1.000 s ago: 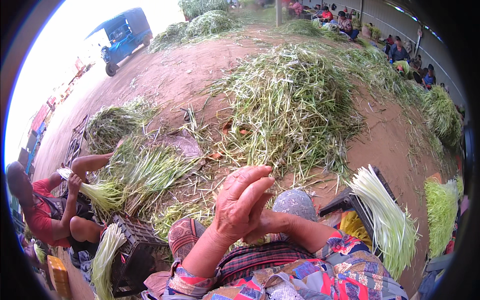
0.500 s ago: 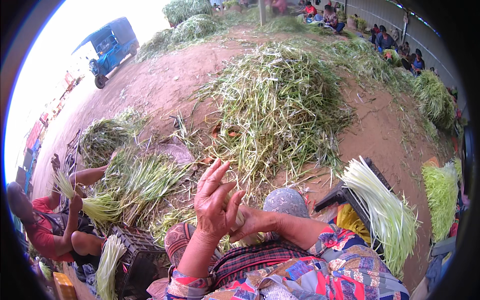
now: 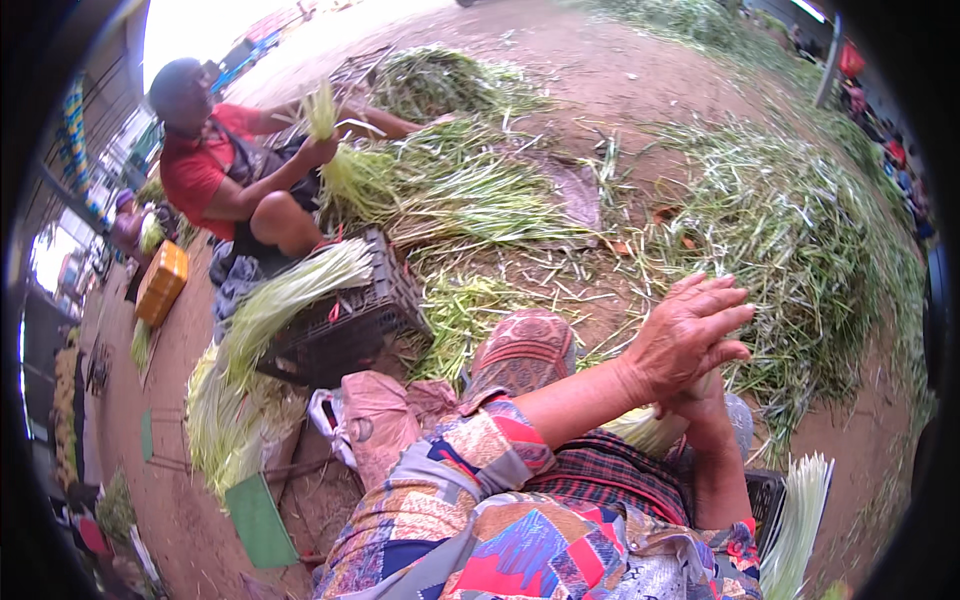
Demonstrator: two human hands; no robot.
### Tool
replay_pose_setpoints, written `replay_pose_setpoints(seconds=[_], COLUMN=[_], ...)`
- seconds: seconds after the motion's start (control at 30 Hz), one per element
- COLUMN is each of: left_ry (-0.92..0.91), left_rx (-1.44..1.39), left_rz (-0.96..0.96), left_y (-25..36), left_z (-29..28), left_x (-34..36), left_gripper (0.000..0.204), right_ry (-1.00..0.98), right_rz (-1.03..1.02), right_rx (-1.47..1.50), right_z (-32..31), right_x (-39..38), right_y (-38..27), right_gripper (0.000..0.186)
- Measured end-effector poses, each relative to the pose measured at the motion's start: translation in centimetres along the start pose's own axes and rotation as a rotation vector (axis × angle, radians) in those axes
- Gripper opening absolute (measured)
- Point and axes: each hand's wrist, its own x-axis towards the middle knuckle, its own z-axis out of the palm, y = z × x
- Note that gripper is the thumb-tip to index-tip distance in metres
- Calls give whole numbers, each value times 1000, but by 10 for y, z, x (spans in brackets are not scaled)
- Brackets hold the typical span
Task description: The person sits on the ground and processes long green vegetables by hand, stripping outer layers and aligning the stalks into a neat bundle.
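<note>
Head view, now swung leftward: left hand (image 3: 685, 335) loosely splayed, right hand (image 3: 702, 398) apparently clenched around pale stalks (image 3: 648, 432).

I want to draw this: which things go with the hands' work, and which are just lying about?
Probably the job:
- left hand
- right hand, holding pale stalk bundle
- leafy heap

Probably just lying about:
- orange box
- green panel
- pinkish sack

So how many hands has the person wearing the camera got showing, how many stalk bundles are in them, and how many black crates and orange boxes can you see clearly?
Wearer's hands: 2 (left hand, right hand)
Stalk bundle in them: 1
Black crates: 2 (left crate, right crate)
Orange box: 1
Total: 6
</note>
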Motion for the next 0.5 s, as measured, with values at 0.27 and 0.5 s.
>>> replay_pose_setpoints(seconds=[0.27,0.5], left_ry=[87,205], left_rx=[153,274], left_rz=[-277,-259], left_y=[-6,-6], left_z=[-42,-43], left_x=[-29,-27], left_gripper=[99,108], right_ry=[743,281], right_rz=[-739,-990], right_rx=[-118,98], right_z=[-28,67], right_x=[54,73], right_y=[-66,-115], right_gripper=[29,33])
